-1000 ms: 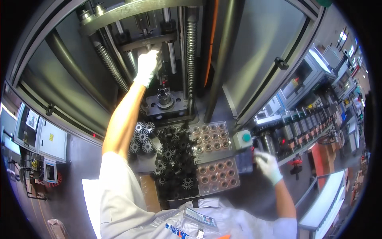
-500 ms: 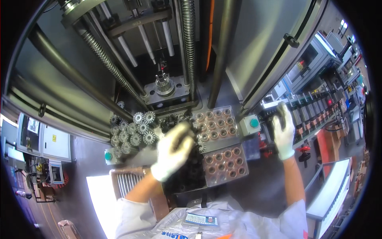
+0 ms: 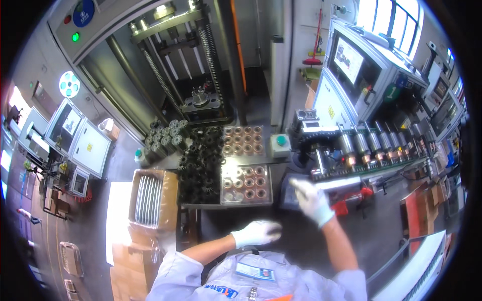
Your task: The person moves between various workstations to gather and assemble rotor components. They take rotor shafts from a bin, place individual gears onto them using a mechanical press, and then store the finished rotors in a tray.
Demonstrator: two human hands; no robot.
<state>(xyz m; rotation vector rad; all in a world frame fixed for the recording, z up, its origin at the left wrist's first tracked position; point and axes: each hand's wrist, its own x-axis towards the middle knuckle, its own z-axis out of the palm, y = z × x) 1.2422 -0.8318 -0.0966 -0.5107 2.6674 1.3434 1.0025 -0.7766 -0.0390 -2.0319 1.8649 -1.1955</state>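
My left hand (image 3: 257, 234), in a white glove with greyed fingertips, is close in front of my body, apart from the bench. Its fingertips are blurred, and whether they hold anything is unclear. To the right, my gloved right hand (image 3: 313, 201) has its fingers stretched out beside a bluish clear tray (image 3: 288, 196), with nothing visible in them. On the bench, a clear plastic tray (image 3: 246, 184) holds copper-coloured rings, and a second ring tray (image 3: 243, 141) lies behind it. Dark toothed parts (image 3: 197, 168) are heaped left of the trays, with silvery slotted cores (image 3: 165, 134) stacked farther left.
A press (image 3: 200, 98) stands open behind the bench. Green push buttons (image 3: 281, 141) flank the work area. A conveyor (image 3: 364, 153) with metal cylinders runs along the right. At the near left, a cardboard box (image 3: 169, 200) holds stacked silvery pieces.
My left hand has moved back from the dark parts toward my body. My right hand has come down and left from beside the conveyor. The view has shifted, showing more of the room.
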